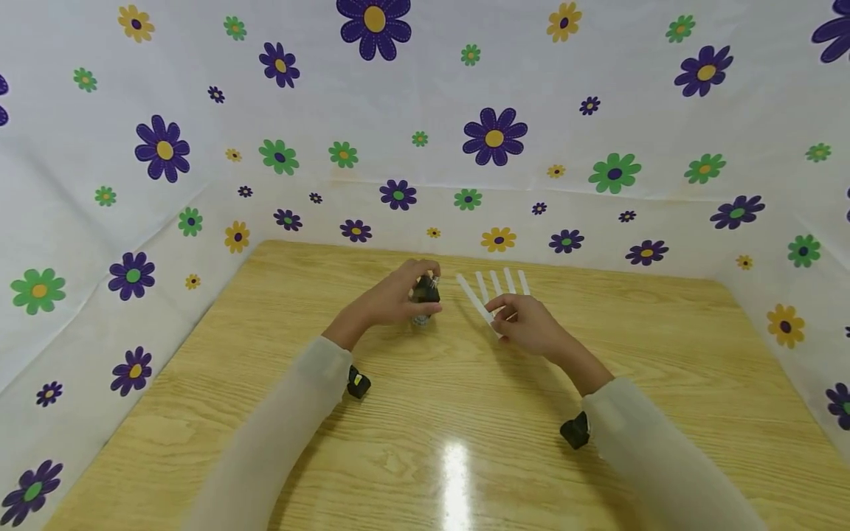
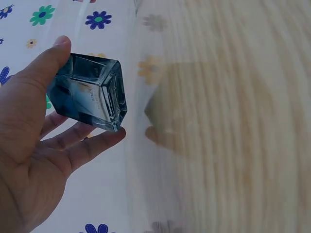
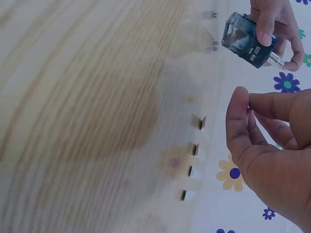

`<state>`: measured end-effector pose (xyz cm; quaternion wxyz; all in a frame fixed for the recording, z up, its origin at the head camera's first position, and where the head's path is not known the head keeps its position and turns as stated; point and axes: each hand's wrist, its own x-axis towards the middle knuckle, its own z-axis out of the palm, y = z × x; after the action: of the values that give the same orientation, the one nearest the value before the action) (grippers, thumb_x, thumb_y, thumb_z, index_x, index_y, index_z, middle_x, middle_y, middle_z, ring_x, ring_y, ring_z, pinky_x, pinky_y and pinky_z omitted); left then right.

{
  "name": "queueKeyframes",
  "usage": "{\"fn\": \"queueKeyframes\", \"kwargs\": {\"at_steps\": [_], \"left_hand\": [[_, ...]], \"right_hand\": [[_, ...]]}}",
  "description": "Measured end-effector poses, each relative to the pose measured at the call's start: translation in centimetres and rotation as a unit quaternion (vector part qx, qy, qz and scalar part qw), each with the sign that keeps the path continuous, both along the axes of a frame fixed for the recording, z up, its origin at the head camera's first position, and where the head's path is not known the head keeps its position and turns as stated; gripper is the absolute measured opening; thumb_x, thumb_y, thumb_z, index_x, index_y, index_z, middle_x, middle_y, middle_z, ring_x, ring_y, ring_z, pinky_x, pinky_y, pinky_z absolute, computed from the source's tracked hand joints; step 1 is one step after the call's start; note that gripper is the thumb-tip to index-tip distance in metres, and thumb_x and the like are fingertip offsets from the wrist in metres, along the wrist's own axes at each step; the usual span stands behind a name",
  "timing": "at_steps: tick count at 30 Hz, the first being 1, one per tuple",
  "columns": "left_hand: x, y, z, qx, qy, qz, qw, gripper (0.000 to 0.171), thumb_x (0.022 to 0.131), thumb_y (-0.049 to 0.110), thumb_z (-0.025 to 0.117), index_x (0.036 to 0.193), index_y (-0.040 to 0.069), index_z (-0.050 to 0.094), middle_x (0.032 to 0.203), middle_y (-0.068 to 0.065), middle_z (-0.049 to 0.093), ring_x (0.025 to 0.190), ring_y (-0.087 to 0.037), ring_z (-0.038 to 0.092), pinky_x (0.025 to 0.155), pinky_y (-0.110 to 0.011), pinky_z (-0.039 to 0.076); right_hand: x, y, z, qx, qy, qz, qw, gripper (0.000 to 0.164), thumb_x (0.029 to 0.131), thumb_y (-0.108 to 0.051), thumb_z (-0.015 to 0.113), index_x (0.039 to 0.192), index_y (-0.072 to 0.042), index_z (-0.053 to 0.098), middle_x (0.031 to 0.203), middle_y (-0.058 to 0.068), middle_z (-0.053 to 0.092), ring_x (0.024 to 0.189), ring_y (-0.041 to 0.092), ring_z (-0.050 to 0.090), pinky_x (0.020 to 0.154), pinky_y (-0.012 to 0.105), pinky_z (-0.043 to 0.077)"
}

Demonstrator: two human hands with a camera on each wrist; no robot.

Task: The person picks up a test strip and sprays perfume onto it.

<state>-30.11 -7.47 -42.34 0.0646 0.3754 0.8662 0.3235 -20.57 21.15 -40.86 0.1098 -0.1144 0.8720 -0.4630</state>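
Observation:
My left hand [image 1: 397, 296] grips a dark-tinted glass perfume bottle [image 3: 250, 41], fingers and thumb on its sides. In the right wrist view the bottle tilts, its silver spray nozzle [image 3: 277, 59] uncapped and a fingertip at it. The bottle's thick clear base [image 2: 114, 97] faces the left wrist camera. My right hand [image 1: 527, 326] pinches a white paper strip [image 1: 470, 293] near its lower end; the strip slants up and left toward the bottle. In the right wrist view the fingers [image 3: 239, 116] hide it. Several more white strips [image 1: 495, 282] stand in a row just beyond the right hand.
A light wood-grain table [image 1: 398, 442] lies under both hands. White cloth with printed flowers [image 1: 425, 162] hangs behind the table and along both sides. A small black device [image 1: 358, 383] sits at the left wrist, another [image 1: 575, 431] at the right.

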Motion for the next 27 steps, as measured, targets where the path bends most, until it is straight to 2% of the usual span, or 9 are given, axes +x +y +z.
{"fn": "queueKeyframes", "kwargs": {"at_steps": [5,8,15,19,23,27], "left_hand": [[-0.4,-0.7,-0.2,0.007,0.02,-0.003,0.9998,0.053,0.096,0.04,0.073,0.137,0.022,0.046,0.135,-0.01,0.046,0.112,-0.026,0.049,0.093,-0.047,0.046],[-0.8,-1.1,-0.4,0.014,0.027,0.0,0.9995,0.054,0.096,0.037,0.074,0.138,0.018,0.045,0.135,-0.009,0.047,0.115,-0.025,0.049,0.095,-0.047,0.048],[-1.4,-1.3,-0.7,0.024,0.019,-0.002,0.9995,0.058,0.096,0.034,0.075,0.139,0.013,0.043,0.137,-0.008,0.046,0.119,-0.023,0.049,0.098,-0.045,0.049],[-1.6,-1.3,-0.7,0.036,0.018,-0.004,0.9992,0.055,0.095,0.027,0.077,0.135,0.012,0.043,0.134,-0.008,0.045,0.118,-0.024,0.049,0.099,-0.044,0.05],[-1.7,-1.2,-0.6,0.05,0.003,-0.006,0.9987,0.052,0.094,0.021,0.078,0.132,0.011,0.044,0.13,-0.007,0.045,0.118,-0.026,0.051,0.099,-0.045,0.051],[-1.8,-1.3,-0.6,0.062,-0.016,-0.009,0.9979,0.053,0.094,0.02,0.078,0.132,0.011,0.043,0.13,-0.007,0.046,0.124,-0.03,0.053,0.101,-0.044,0.05]], "right_hand": [[-1.2,-1.2,-0.2,-0.021,-0.023,-0.017,0.999,0.029,0.103,-0.002,0.058,0.131,0.002,0.06,0.104,0.018,0.063,0.087,0.025,0.066,0.079,0.038,0.06],[-1.9,-1.8,-0.3,-0.041,-0.033,-0.026,0.998,0.031,0.103,-0.001,0.058,0.134,0.003,0.058,0.107,0.021,0.063,0.089,0.028,0.068,0.081,0.04,0.059],[-3.1,-3.0,-0.4,-0.058,-0.049,-0.056,0.996,0.035,0.104,0.0,0.054,0.139,0.003,0.054,0.114,0.025,0.063,0.094,0.035,0.069,0.084,0.042,0.059],[-3.6,-3.4,-0.6,-0.057,-0.054,-0.077,0.994,0.035,0.104,0.001,0.053,0.139,0.004,0.055,0.113,0.025,0.065,0.092,0.034,0.07,0.083,0.04,0.059],[-3.8,-3.7,-0.7,-0.057,-0.065,-0.091,0.992,0.035,0.104,0.001,0.054,0.139,0.004,0.055,0.113,0.023,0.065,0.089,0.03,0.071,0.081,0.036,0.059],[-3.8,-3.9,-1.0,-0.071,-0.09,-0.098,0.989,0.037,0.103,0.001,0.057,0.139,0.005,0.054,0.118,0.023,0.062,0.09,0.026,0.071,0.083,0.034,0.058]]}}
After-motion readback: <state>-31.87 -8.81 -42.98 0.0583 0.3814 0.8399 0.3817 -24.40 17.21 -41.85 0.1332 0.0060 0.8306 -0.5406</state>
